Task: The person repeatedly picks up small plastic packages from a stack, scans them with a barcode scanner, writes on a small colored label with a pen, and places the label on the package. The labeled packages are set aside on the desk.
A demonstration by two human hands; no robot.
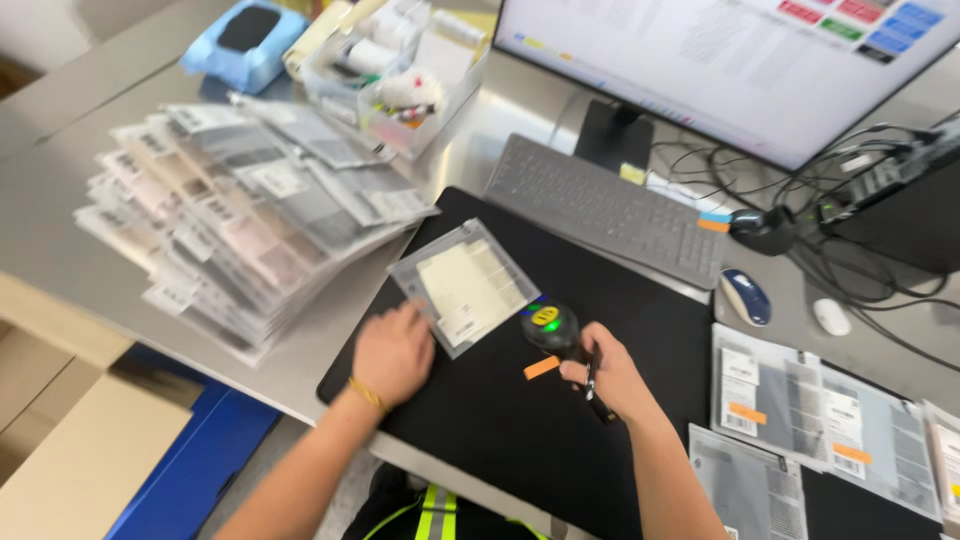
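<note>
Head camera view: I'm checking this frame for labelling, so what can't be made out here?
- Right hand: its grip hides the handle of the black handheld scanner.
- Stack of clear plastic sleeves: motion blur smears the labels.
- Large white monitor: cut off by the top edge.
- Left hand: palm contact with the clear flat pouch is hidden.

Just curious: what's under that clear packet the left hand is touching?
A black mat lies under the clear packet, showing all around it. A cream insert inside hides whatever sits directly beneath. The left hand rests at its corner.
</note>
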